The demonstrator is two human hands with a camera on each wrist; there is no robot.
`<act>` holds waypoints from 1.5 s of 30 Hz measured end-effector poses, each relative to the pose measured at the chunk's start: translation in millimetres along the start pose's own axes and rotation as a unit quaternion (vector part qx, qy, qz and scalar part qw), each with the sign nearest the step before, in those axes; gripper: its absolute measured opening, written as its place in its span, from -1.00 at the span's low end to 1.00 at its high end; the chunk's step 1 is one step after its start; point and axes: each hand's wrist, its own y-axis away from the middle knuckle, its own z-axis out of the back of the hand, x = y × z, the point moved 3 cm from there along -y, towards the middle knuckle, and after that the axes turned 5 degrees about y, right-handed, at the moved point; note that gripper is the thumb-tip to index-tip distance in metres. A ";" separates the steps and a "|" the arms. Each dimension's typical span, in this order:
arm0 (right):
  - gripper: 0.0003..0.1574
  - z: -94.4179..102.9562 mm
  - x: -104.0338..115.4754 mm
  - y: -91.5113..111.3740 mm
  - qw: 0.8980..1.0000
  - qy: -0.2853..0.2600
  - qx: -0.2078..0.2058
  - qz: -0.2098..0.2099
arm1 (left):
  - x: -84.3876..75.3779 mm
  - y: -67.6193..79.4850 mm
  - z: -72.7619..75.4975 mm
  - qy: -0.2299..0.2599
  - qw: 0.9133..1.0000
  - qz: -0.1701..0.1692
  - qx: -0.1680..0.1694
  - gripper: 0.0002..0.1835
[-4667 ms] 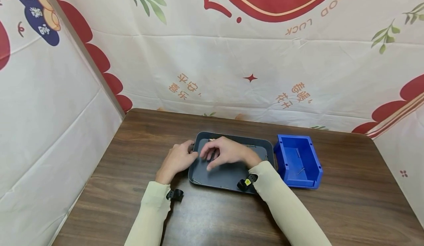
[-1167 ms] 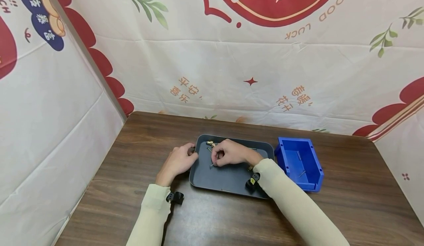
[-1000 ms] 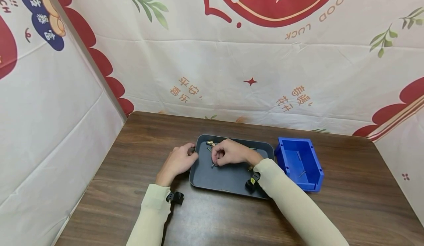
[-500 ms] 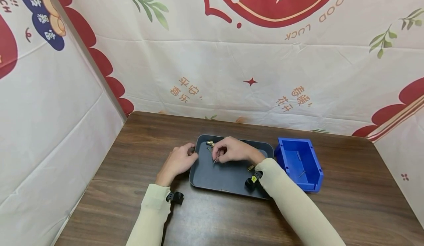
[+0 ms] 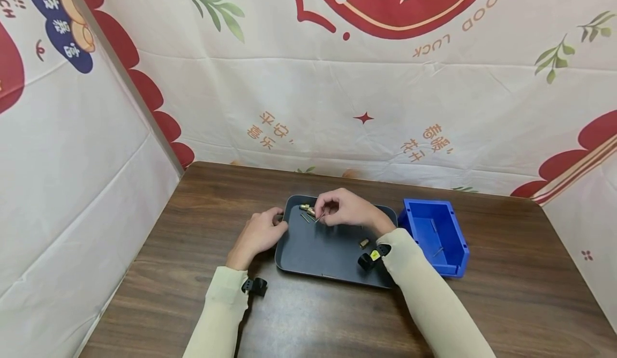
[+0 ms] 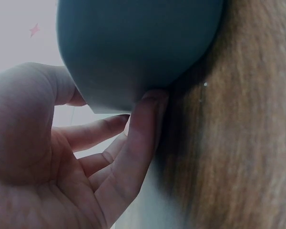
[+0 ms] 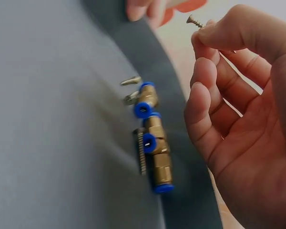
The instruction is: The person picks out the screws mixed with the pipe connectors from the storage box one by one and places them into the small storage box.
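My right hand is raised over the back of the dark grey tray, pinching a screw between thumb and index finger. Its countersunk head points outward in the right wrist view, and most of its shank is hidden by the fingers. The left hand holds the tray's left end, thumb at the rim and a fingertip against the underside. Below the right hand, brass fittings with blue ends lie along the tray's back wall. Loose screws lie beside them.
Another brass fitting lies in the tray's right part, near the right wrist camera. To the right of the tray stands a blue bin with a few screws inside. A printed cloth hangs behind the wooden table.
Open over the tray at first, the right hand then pinched a screw near the tray's middle. It has since lifted it toward the back and slightly right. The left hand has stayed put.
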 end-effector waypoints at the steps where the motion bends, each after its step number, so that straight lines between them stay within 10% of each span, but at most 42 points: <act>1: -0.83 1.4 1.6 0.9 1.000 -0.006 -0.008 0.003 | 0.2 0.0 0.1 0.001 1.000 0.000 0.001 -0.47; 45: -0.63 54.8 31.4 120.7 0.951 -0.088 -0.264 0.135 | 2.6 -1.0 -2.1 0.002 1.000 0.002 0.007 -0.47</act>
